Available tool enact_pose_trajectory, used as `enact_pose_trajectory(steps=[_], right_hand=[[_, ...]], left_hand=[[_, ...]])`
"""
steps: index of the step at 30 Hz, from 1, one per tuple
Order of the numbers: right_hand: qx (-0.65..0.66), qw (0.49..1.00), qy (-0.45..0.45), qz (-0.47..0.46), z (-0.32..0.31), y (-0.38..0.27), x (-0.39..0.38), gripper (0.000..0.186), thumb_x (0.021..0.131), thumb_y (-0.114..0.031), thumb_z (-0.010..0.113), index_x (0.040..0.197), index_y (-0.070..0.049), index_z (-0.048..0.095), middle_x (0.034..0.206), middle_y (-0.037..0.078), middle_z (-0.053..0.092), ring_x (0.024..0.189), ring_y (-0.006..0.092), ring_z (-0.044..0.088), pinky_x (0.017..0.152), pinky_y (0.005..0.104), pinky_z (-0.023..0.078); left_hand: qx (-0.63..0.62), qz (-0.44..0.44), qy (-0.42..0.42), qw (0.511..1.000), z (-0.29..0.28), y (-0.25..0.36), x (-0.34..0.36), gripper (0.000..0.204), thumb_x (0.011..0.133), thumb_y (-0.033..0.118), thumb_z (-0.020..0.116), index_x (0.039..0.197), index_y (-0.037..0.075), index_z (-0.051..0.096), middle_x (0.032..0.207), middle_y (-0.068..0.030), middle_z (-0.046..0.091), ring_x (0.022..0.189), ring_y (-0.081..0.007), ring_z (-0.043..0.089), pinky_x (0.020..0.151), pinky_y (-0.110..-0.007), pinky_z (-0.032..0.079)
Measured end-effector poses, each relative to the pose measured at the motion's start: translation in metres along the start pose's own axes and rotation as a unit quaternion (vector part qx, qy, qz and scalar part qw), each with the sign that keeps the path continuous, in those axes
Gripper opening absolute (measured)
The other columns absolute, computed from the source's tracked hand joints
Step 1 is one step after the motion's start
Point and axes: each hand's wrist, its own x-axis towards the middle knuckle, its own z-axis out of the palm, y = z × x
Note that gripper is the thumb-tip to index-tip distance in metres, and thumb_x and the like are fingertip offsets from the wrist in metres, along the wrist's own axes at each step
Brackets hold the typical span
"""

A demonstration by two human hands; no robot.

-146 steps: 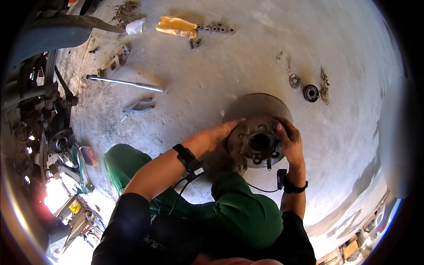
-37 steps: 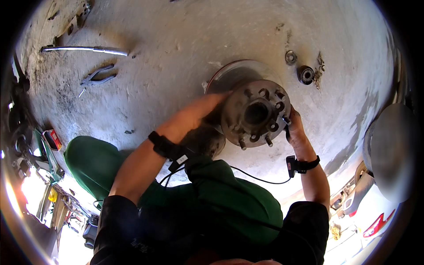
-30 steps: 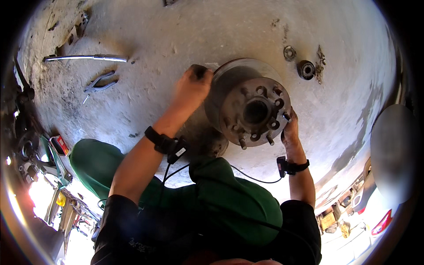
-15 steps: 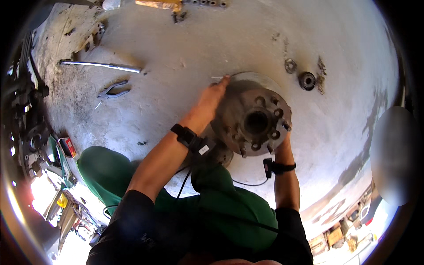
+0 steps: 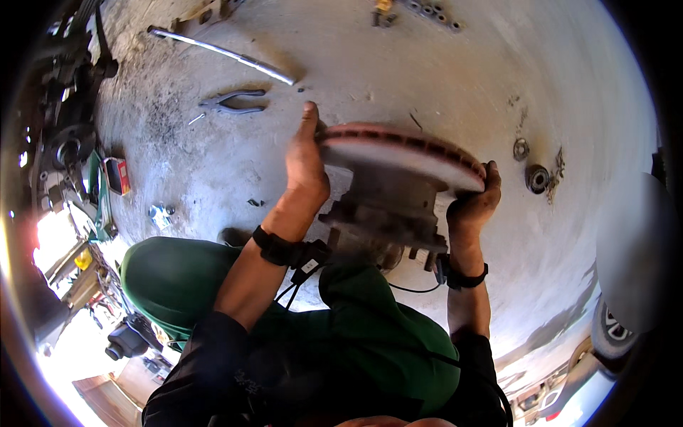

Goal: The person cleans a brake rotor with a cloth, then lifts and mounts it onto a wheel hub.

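A brake disc (image 5: 409,161) with its hub (image 5: 390,196) is held up off the concrete floor in front of my knees. It is tipped on edge, so the rusty vented rim runs across the top and the wheel studs point down toward me. My left hand (image 5: 307,164) grips the disc's left edge, thumb up along the rim. On the other side my right hand (image 5: 475,203) clasps the right edge, its fingers partly hidden behind the disc. A round metal part (image 5: 385,257) shows partly below the hub, close to my green-clad legs.
Pliers (image 5: 238,102) and a long chrome bar (image 5: 220,54) lie at the far left. A ring (image 5: 521,149) and a dark bearing (image 5: 538,178) sit to the right, several nuts (image 5: 432,11) at the back. Vehicle underparts (image 5: 69,148) line the left; a car wheel (image 5: 613,329) stands right.
The disc and hub have been tilted from studs facing up to studs facing me, raising the vented rim. Both hands keep hold of the disc's edges. My view has shifted leftward.
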Motion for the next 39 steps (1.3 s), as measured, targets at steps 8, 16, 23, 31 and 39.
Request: enact_pose_trajectory(steps=[8,16,23,31,39], right_hand=[[0.306,0.943,-0.125,-0.040,0.055,-0.045,-0.030,0.034,0.095,-0.019,0.047,0.079,0.009,0.059,0.075,0.015,0.063,0.066,0.0185,0.058,0.064,0.0277,0.046],[0.316,0.932,-0.165,-0.062,0.060,-0.059,-0.071,0.033,0.089,-0.022,0.051,0.071,0.005,0.054,0.076,0.016,0.060,0.076,0.0207,0.057,0.071,0.0307,0.043],[0.261,0.947,-0.155,-0.105,0.058,-0.060,-0.092,0.032,0.087,-0.024,0.050,0.073,0.004,0.057,0.077,0.018,0.062,0.076,0.0268,0.057,0.074,0.0377,0.045],[0.259,0.942,-0.145,-0.157,0.056,-0.059,-0.097,0.033,0.088,-0.023,0.048,0.072,0.004,0.057,0.076,0.019,0.062,0.075,0.0271,0.057,0.075,0.0382,0.045],[0.259,0.941,-0.144,-0.163,0.055,-0.052,-0.096,0.032,0.089,-0.021,0.046,0.072,0.004,0.057,0.075,0.020,0.063,0.076,0.0281,0.058,0.076,0.0396,0.046]], left_hand=[[-0.090,0.049,-0.089,0.991,-0.096,0.039,-0.005,0.032,0.089,0.028,0.059,0.068,0.004,0.055,0.078,-0.0131,0.060,0.080,-0.0245,0.056,0.078,-0.035,0.044],[0.050,0.096,-0.121,0.987,-0.152,0.032,0.000,0.027,0.089,0.025,0.055,0.083,0.000,0.061,0.077,-0.0073,0.059,0.076,-0.0153,0.054,0.073,-0.026,0.041],[0.057,0.014,-0.122,0.991,-0.163,0.036,0.001,0.025,0.089,0.024,0.056,0.087,0.000,0.063,0.078,-0.0053,0.060,0.076,-0.0133,0.054,0.071,-0.024,0.041],[0.249,0.024,-0.249,0.936,-0.141,0.090,0.014,0.020,0.085,0.015,0.064,0.097,0.000,0.064,0.097,-0.0090,0.063,0.092,-0.0187,0.057,0.084,-0.030,0.044],[0.535,0.256,-0.427,0.682,-0.087,0.112,0.009,0.044,0.074,0.024,0.080,0.111,0.005,0.066,0.111,-0.0082,0.063,0.099,-0.0188,0.060,0.081,-0.030,0.047]])
